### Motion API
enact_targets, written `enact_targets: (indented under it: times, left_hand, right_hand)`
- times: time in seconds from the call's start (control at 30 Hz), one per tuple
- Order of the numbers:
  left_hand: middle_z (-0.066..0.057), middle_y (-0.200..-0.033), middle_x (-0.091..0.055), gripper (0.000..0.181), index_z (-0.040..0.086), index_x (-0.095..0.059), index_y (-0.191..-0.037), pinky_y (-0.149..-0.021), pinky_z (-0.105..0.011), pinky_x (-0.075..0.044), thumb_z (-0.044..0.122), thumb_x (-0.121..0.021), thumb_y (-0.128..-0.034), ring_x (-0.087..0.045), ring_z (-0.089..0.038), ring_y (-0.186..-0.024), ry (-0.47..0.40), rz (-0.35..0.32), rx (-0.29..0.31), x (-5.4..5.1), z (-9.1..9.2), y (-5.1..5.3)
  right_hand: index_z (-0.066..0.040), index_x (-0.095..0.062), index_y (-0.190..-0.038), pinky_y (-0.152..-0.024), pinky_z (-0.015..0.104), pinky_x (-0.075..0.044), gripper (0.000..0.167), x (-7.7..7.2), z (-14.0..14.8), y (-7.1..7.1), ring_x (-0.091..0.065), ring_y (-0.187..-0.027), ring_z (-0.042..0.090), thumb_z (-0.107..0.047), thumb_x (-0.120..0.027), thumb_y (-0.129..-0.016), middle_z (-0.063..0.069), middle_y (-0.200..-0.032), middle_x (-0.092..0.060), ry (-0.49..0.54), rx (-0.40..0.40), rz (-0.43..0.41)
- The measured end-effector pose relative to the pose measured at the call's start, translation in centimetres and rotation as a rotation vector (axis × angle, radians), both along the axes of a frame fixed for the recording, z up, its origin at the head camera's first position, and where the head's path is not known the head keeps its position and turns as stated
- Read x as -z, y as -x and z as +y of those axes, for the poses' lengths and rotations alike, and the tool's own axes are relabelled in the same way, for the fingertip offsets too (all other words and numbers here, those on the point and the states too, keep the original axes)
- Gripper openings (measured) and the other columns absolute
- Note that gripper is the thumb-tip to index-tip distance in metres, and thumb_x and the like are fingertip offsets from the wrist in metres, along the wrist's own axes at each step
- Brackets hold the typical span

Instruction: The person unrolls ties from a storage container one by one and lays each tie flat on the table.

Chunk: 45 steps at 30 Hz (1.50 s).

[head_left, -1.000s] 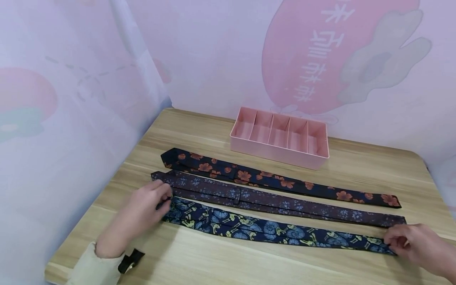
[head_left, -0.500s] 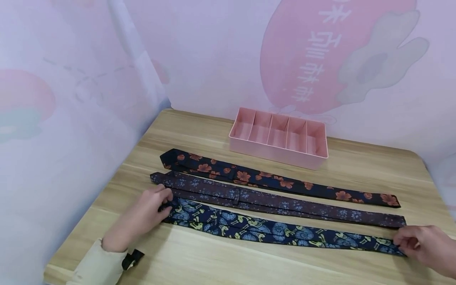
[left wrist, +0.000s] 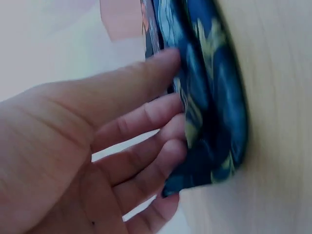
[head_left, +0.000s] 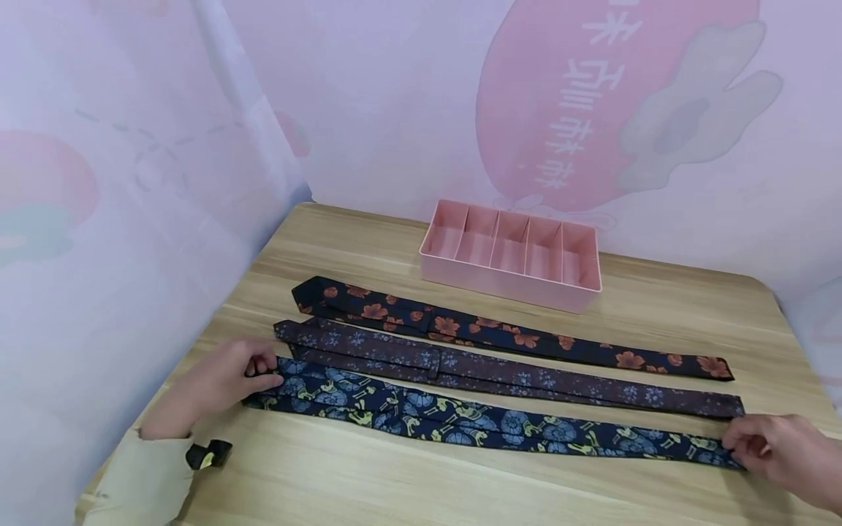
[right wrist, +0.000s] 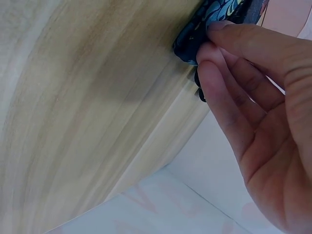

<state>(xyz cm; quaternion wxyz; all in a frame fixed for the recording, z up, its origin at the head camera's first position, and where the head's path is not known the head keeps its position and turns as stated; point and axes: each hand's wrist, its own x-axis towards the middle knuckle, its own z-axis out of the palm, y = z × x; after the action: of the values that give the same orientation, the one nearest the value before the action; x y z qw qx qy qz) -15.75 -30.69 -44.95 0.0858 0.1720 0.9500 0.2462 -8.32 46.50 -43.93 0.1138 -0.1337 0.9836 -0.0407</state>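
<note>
Nearest the front of the table lies a dark blue necktie [head_left: 460, 427] with blue shell-like shapes and yellow figures, folded lengthwise in a long strip. My left hand [head_left: 220, 380] pinches its left end; in the left wrist view the thumb [left wrist: 141, 78] lies on the fabric and the fingertips are at its edge. At the other end my right hand [head_left: 786, 453] pinches the tie's narrow fold between thumb and fingers [right wrist: 224, 97]. Behind it lies a dark purple necktie [head_left: 487, 365] with small blue flowers. Farther back is a black-navy necktie [head_left: 473, 326] with orange flowers.
A pink box [head_left: 513, 281] with several side-by-side compartments stands at the back of the wooden table [head_left: 368, 482]. Pale printed curtains [head_left: 368, 95] hang behind and to the left. The three ties lie roughly parallel, close together.
My left hand has shifted left along with the blue tie's left end, which now reaches past the purple tie's end. My right hand moved slightly right first, then stayed put.
</note>
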Motion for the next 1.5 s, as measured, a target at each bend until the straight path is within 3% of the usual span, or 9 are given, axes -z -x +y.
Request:
enact_targets:
  times: [0.23,0.5,0.8,1.03,1.37,1.5]
  left_hand:
    - [0.007,-0.073,-0.058,0.015,0.013,-0.068,-0.088,-0.06,-0.021,-0.042,0.016,-0.082,-0.0918,-0.047,-0.001,-0.064,-0.046,-0.05,0.023,0.2,-1.3,0.4]
    - [0.007,-0.077,-0.061,0.016,0.011,-0.069,-0.092,-0.061,-0.022,-0.046,0.018,-0.084,-0.0908,-0.05,-0.002,-0.067,-0.034,-0.081,0.008,0.1,-0.9,0.2]
    - [0.002,-0.08,-0.061,0.019,0.007,-0.065,-0.093,-0.062,-0.022,-0.048,0.016,-0.082,-0.0918,-0.052,-0.004,-0.07,-0.093,-0.205,0.015,-0.2,-0.2,0.2]
    - [0.003,-0.076,-0.061,0.019,0.007,-0.065,-0.089,-0.061,-0.022,-0.047,0.015,-0.082,-0.0914,-0.051,-0.005,-0.068,-0.066,-0.221,0.031,-0.1,-0.6,0.7]
    - [0.002,-0.077,-0.058,0.018,0.006,-0.064,-0.09,-0.06,-0.022,-0.044,0.01,-0.081,-0.0919,-0.05,-0.007,-0.068,-0.025,-0.24,0.03,-0.2,-1.3,1.0]
    - [0.004,-0.075,-0.056,0.015,0.006,-0.065,-0.091,-0.059,-0.022,-0.044,0.01,-0.079,-0.0928,-0.048,-0.005,-0.067,-0.017,-0.189,0.046,-0.4,-1.5,0.9]
  right_hand:
    - [-0.019,-0.072,-0.079,-0.057,0.019,-0.052,0.034,-0.2,0.0,0.2,-0.05,-0.065,-0.008,0.012,-0.083,-0.071,-0.011,-0.076,-0.067,-0.009,0.03,-0.021]
    - [-0.017,-0.071,-0.077,-0.056,0.019,-0.053,0.034,0.0,1.0,0.0,-0.052,-0.063,-0.007,0.013,-0.083,-0.069,-0.01,-0.076,-0.068,-0.012,0.053,0.016]
    - [-0.023,-0.067,-0.073,-0.055,0.019,-0.051,0.037,0.3,2.3,-0.6,-0.046,-0.063,-0.013,0.009,-0.084,-0.069,-0.017,-0.072,-0.061,-0.026,0.057,0.091]
    - [-0.021,-0.069,-0.076,-0.055,0.02,-0.052,0.034,0.0,1.6,-0.8,-0.048,-0.063,-0.011,0.01,-0.083,-0.071,-0.012,-0.076,-0.065,-0.033,0.096,0.067]
    - [-0.015,-0.073,-0.081,-0.057,0.02,-0.053,0.032,-0.1,0.2,-0.9,-0.051,-0.064,-0.007,0.013,-0.083,-0.07,-0.01,-0.077,-0.068,-0.001,0.075,0.05]
    - [-0.015,-0.074,-0.083,-0.057,0.019,-0.053,0.027,-0.3,-0.6,-0.8,-0.052,-0.064,-0.008,0.006,-0.086,-0.073,-0.012,-0.077,-0.067,0.012,0.072,0.061]
